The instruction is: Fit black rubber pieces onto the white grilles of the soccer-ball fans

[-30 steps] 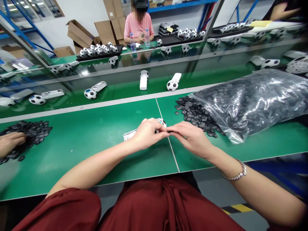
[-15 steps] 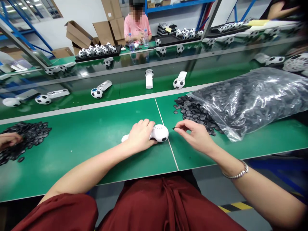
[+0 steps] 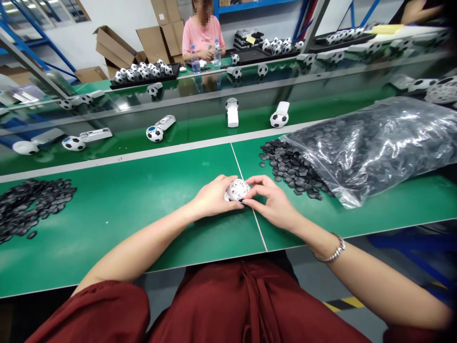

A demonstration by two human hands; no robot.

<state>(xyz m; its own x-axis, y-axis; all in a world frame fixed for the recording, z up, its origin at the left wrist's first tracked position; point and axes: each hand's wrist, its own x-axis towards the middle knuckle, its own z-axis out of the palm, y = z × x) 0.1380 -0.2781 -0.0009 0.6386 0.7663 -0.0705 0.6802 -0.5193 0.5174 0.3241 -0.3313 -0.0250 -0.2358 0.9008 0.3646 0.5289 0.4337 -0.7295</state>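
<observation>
My left hand (image 3: 216, 196) is closed around a white soccer-ball-shaped device (image 3: 238, 189) just above the green table. Its openwork white grille faces up, and my palm and fingers hide the rest of it. From the right, my right hand (image 3: 273, 202) meets the ball, with its fingertips curled at the ball's edge. Between thumb and ball shows a small black piece (image 3: 241, 200), partly covered by the fingers. A pile of loose black pieces (image 3: 291, 166) lies to the right of my right hand.
A clear plastic bag (image 3: 374, 147) full of black pieces lies at right. Another black pile (image 3: 35, 202) is at left. Beyond the pale rail, a green belt (image 3: 200, 126) carries several ball devices. A person in pink (image 3: 203, 38) sits across, near trays of balls.
My right hand has moved left with the black piece to the ball. The ball has turned, bringing its grille up. Belt devices have shifted right. Another person's hand has left the left pile.
</observation>
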